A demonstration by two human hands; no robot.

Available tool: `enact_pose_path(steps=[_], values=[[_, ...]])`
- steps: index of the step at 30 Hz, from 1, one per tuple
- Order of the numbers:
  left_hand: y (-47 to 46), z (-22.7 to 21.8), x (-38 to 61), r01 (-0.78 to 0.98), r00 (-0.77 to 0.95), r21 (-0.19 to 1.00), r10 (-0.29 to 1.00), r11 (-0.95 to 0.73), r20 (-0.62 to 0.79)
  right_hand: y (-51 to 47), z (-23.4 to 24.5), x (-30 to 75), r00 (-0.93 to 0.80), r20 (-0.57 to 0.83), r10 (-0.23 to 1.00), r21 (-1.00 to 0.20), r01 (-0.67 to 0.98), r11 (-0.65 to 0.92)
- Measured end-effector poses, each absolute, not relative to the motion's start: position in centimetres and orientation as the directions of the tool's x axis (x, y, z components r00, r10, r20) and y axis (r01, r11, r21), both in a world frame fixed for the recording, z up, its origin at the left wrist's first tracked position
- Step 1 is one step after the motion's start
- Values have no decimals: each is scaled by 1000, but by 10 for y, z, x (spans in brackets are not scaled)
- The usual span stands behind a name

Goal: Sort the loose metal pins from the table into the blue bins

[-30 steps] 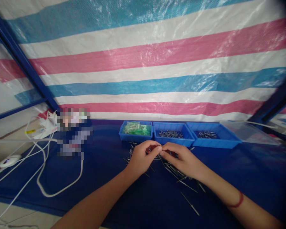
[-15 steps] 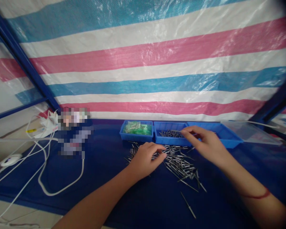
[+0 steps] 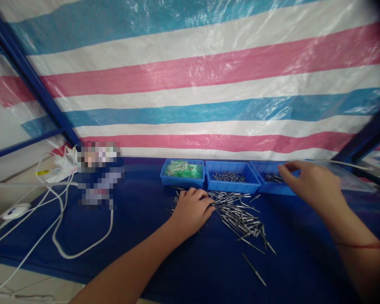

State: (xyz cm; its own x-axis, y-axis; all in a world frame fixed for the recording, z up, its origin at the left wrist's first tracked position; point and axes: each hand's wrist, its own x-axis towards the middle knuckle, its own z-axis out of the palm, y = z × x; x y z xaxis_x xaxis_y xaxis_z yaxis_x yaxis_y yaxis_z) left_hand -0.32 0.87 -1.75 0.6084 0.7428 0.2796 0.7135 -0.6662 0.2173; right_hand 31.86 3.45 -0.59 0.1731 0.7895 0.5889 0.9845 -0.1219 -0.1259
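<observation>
A loose pile of silvery blind rivets [image 3: 240, 215] lies on the dark blue table. My left hand [image 3: 193, 209] rests on the left part of this pile, fingers bent and thumb and forefinger closed on a rivet there. Over the right blue bin [image 3: 272, 185] hovers my right hand [image 3: 313, 185], thumb and forefinger curved together at the tips; whatever they hold is too small to make out. Rivets [image 3: 272, 177] lie in that bin, partly behind the hand. The middle blue bin [image 3: 251, 185] holds more rivets. A single rivet [image 3: 253, 269] lies apart near the front.
The left blue bin [image 3: 183, 182] contains green-tinted plastic packets. A clear plastic sheet [image 3: 357, 181] lies right of the bins. White cables [image 3: 61, 249] and a power strip [image 3: 60, 173] spread across the left side. A striped tarp [image 3: 209, 76] hangs behind, between blue frame posts [image 3: 34, 80].
My right hand has moved right, from the middle bin to the right bin. My left hand stays at the pile, turned slightly, its fingers drawn in over the rivets.
</observation>
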Motion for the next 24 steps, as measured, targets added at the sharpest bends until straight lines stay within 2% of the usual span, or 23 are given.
enact_pose_path(steps=[4, 6, 12, 18, 24], values=[[9, -15, -3, 716, 606, 231, 751, -658, 262, 27, 6, 273, -68, 612, 788, -169, 962, 215], [9, -14, -3, 716, 603, 242, 755, -655, 259, 23, 7, 252, -176, 574, 800, -213, 911, 354], [10, -13, -3, 713, 566, 287, 767, -639, 301, 8, 4, 212, -455, 454, 766, -297, 733, 611], [12, -11, -2, 653, 499, 426, 779, -626, 380, 4, -2, 198, -525, 392, 755, -419, 629, 655], [12, -11, -1, 618, 469, 493, 791, -612, 394, 3, -1, 194, -380, 424, 822, -587, 575, 569]])
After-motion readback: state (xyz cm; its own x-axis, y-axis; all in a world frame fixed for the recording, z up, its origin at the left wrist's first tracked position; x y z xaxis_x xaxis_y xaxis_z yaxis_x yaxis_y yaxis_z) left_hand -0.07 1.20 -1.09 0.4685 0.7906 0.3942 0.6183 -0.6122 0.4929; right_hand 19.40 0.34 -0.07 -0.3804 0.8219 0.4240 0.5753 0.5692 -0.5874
